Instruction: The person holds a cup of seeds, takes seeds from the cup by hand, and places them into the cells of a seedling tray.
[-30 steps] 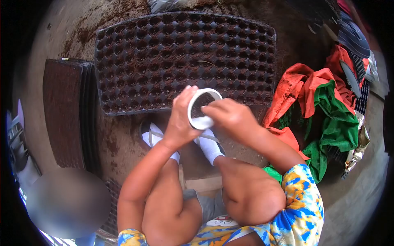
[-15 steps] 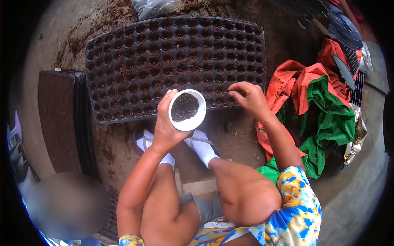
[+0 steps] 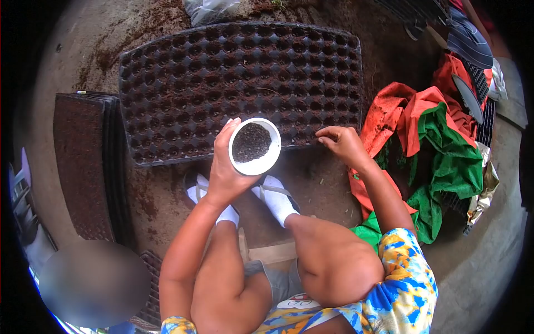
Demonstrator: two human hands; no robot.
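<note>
My left hand [image 3: 223,170] is wrapped round a white cup [image 3: 262,165], tilted so that its mouth faces me. Small dark grains that look like seeds [image 3: 250,143] lie inside it. A black seedling tray [image 3: 243,72] with rows of round cells of dark brown soil stretches out in front of me. Over the tray's near edge, towards its right end, is my right hand [image 3: 346,147]. Its thumb and forefinger are pinched together, and anything between them is too small to make out.
More soil-filled trays [image 3: 80,161] are stacked at the left. Crumpled red and green sacks [image 3: 445,150] lie at the right. A clear plastic bag [image 3: 211,11] sits behind the tray. Another person's leg [image 3: 469,42] shows at the top right; a blurred shape fills the lower left.
My right hand has shifted slightly right and down, and its thumb and forefinger have come closer together. The left hand still holds the cup in nearly the same place.
</note>
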